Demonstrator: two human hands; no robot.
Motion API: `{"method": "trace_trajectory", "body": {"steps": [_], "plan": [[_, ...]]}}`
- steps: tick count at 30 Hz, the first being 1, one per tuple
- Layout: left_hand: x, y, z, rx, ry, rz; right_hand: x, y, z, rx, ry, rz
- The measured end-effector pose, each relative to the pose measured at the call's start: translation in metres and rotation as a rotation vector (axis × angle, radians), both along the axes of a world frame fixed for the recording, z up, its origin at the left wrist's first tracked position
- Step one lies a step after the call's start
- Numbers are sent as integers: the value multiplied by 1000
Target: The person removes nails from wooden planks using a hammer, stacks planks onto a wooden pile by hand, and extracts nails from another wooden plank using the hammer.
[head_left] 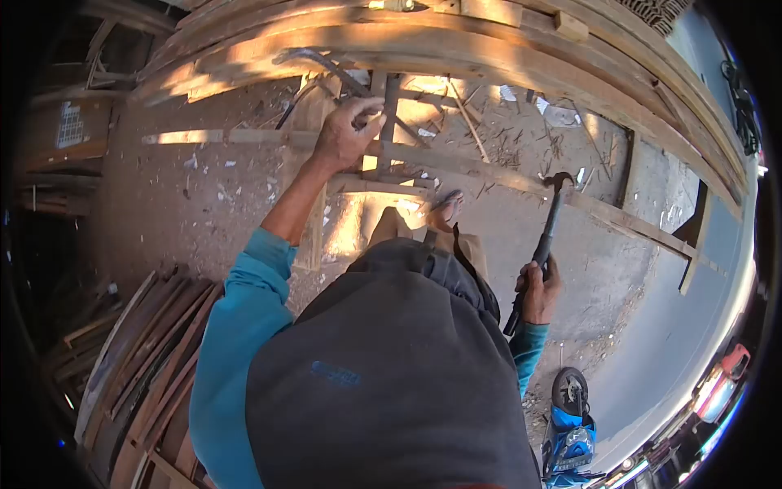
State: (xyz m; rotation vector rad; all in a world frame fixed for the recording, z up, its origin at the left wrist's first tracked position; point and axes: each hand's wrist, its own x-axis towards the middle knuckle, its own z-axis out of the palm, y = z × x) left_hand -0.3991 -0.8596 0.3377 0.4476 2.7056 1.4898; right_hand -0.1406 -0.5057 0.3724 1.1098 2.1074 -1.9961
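Observation:
My right hand (541,292) is closed round the dark handle of a claw hammer (551,216). The hammer's rusty head points away from me, above or against a long thin wooden strip (481,169); I cannot tell if they touch. Ahead and to the left, my left hand (350,132) has its fingers curled towards the thumb in a pinch. Whatever lies between those fingertips is too small to make out. Beneath this hand are the strip and upright wooden pieces (308,110). A dark curved bar (330,67) lies just beyond it.
Long stacked planks (489,41) run across the far side. More boards (155,367) lie at the lower left. Wood scraps and shavings litter the floor (521,134) by my foot (446,205). A blue motorbike (570,432) stands at the lower right beside the road (652,359).

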Motion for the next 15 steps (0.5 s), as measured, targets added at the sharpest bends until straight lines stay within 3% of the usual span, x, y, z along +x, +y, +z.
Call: {"method": "trace_trajectory", "body": {"steps": [1, 2, 3, 5, 6, 8, 9, 12, 15], "plan": [[6, -17, 8, 72, -79, 169, -6, 5, 11, -12, -12, 37], [11, -42, 2, -1, 54, 293, -19, 9, 23, -43, 4, 83], [26, -63, -1, -17, 34, 313, -32, 8, 37, -89, 70, 91], [53, -101, -12, -167, -63, 625, -56, 17, 57, -69, 124, 175], [73, -114, -16, -169, -67, 650, -67, 25, 65, -138, 161, 215], [123, -132, -28, -736, -153, 711, -84, 31, 67, -180, 245, 240], [146, -137, -43, -739, -161, 747, -90, 37, 69, -99, 208, 293], [212, -147, -83, -824, -319, 650, -102, 45, 63, -404, 367, 381], [236, -144, -107, -749, -338, 609, -99, 29, 53, -361, 326, 408]]}}
